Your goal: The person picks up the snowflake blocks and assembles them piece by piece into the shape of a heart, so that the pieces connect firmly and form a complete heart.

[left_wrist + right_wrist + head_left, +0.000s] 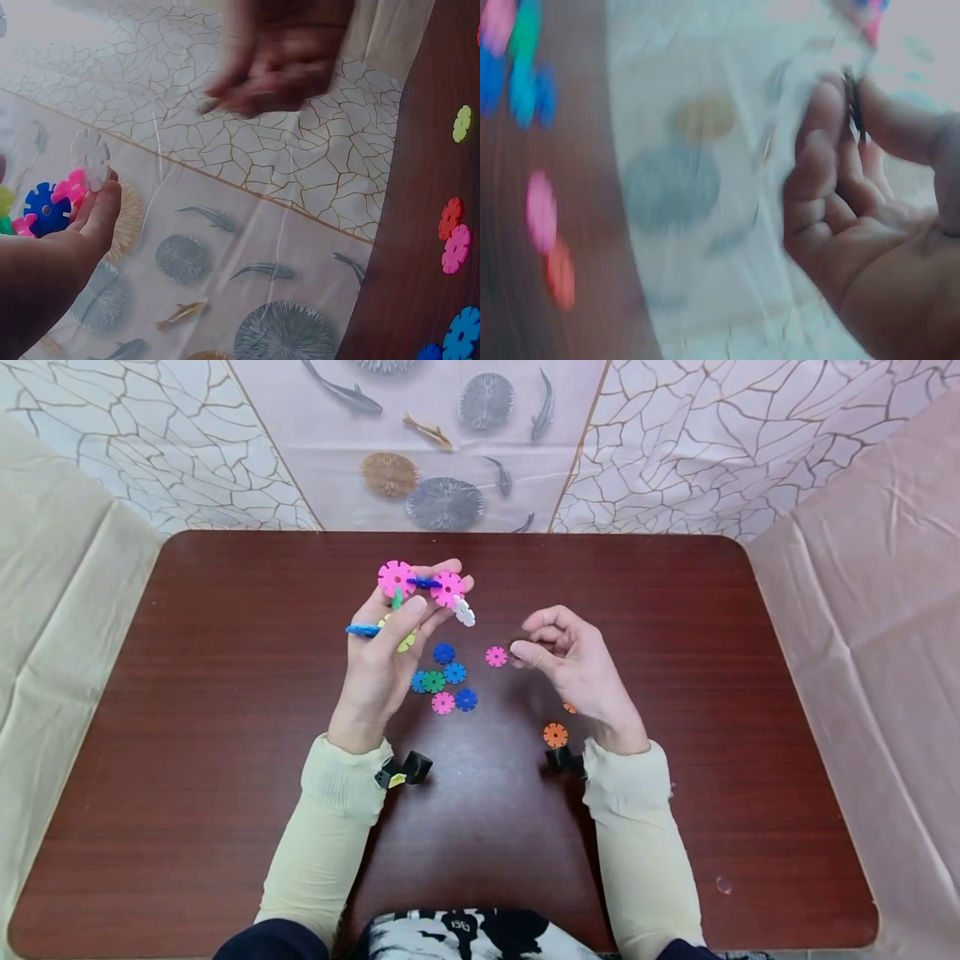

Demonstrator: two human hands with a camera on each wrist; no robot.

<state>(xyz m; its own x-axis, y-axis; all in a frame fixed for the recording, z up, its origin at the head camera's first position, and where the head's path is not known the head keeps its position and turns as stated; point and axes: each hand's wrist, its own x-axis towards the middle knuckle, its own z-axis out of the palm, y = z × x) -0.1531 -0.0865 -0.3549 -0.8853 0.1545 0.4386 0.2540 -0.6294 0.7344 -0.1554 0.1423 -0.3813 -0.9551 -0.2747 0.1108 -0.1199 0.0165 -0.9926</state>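
Left hand (378, 664) grips the linked disc cluster (423, 589) above the table (225, 693), right hand (573, 664) pinches a dark disc (517, 646), which, misaligned, could jam or knock the white disc (464, 611) loose.

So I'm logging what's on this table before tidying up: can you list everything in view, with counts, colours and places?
Joined disc cluster: one, pink, blue, white, green and yellow discs, held up in the left hand.
Loose discs: about six, blue, green and pink, on the table below the cluster.
Pink disc: one, on the table beside the right fingers.
Orange disc: one, near the right wrist; a second orange bit shows under that hand.
Dark piece: one, pinched in the right hand, too blurred to identify.
Table: one, reddish-brown wood.
Left hand: grips the cluster.
Right hand: curled, pinches the dark piece.
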